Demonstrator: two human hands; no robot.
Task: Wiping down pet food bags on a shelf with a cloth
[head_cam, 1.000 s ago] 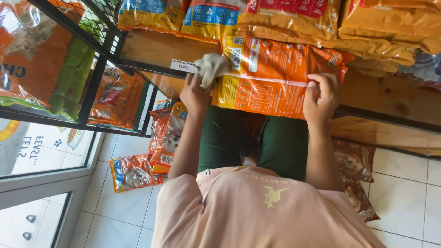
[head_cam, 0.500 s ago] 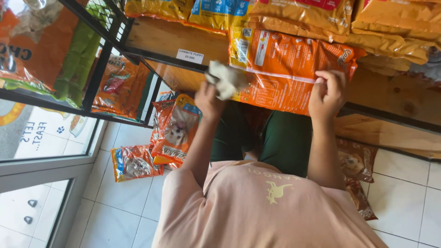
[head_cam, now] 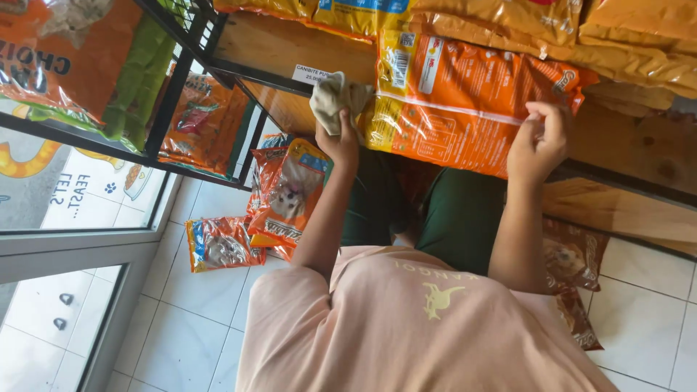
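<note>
Left hand (head_cam: 340,141), frame centre-left, fist closed around a crumpled beige cloth (head_cam: 335,100) pressed at the orange pet-food bag (head_cam: 465,98). Right hand (head_cam: 539,141), centre-right, fingers curled, pinching the bag's lower edge. Bag rests on wooden shelf (head_cam: 290,51).

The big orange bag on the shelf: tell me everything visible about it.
The orange bag is a large glossy plastic pouch with yellow panels, a white stripe and printed blocks. It lies flat on the wooden shelf, partly overhanging the front edge, with yellow bags stacked beside and behind it. The right hand pinches its lower edge near the far end. The left hand presses a crumpled beige cloth against its other end. It looks sealed and full.
</note>
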